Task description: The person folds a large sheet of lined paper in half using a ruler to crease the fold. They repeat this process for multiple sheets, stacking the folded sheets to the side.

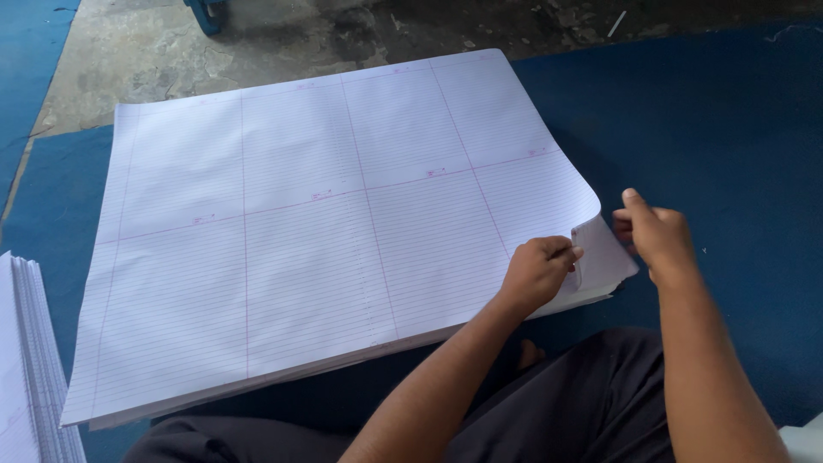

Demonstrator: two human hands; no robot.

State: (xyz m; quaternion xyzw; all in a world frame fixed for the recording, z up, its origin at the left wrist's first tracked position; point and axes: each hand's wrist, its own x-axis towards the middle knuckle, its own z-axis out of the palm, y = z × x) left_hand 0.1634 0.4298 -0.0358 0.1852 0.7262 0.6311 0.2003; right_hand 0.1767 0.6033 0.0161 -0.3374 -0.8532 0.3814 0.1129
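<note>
Flanking the ruled sheets (300, 231) — second paper stack (30, 369), blue mat (711, 129), concrete floor (197, 51).

Both forearms were bare from the elbow down, with no sleeve, watch, bracelet or ring on either. The left hand (538, 273) and the right hand (656, 233) wore no gloves, and the nails were short and unpainted. The legs were covered by dark charcoal trousers (591, 403) of a soft, slightly creased cloth. A bare toe or two (528, 352) showed from under the cloth.
</note>
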